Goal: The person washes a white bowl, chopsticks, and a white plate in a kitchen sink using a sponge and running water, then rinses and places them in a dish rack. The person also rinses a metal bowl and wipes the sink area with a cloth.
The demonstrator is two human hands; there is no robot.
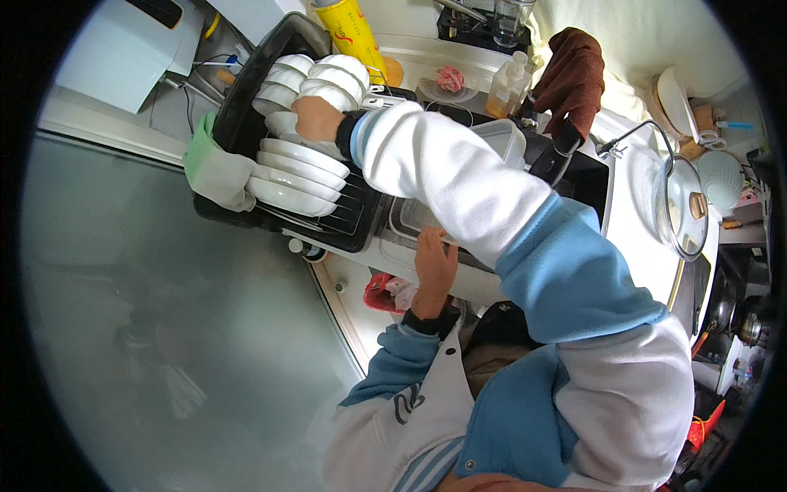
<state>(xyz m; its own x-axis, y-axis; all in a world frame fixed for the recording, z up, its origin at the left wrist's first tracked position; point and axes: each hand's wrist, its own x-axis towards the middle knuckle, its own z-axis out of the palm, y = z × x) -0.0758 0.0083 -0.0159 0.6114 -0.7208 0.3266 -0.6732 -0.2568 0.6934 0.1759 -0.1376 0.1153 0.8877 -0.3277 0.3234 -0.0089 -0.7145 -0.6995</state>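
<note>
Across the black dish rack (363, 227) reaches my right hand (316, 120), at a greyish bowl (281, 124) between white bowls (335, 74) and a row of white plates (298, 178). Its fingertips are hidden, so whether it grips the bowl does not show. My left hand (435, 261) rests at the counter's front edge, fingers against the rim of a clear plastic container (415, 218); its hold is unclear. A pale green and white cloth (218, 169) hangs over the rack's near left side.
A black sink (593, 184) with a faucet under a brown cloth (569, 80) lies right of the rack. Behind stand a soap bottle (509, 86) and a yellow canister (353, 34). A glass lid (684, 206) stands at right; a glass panel (166, 307) fills the left.
</note>
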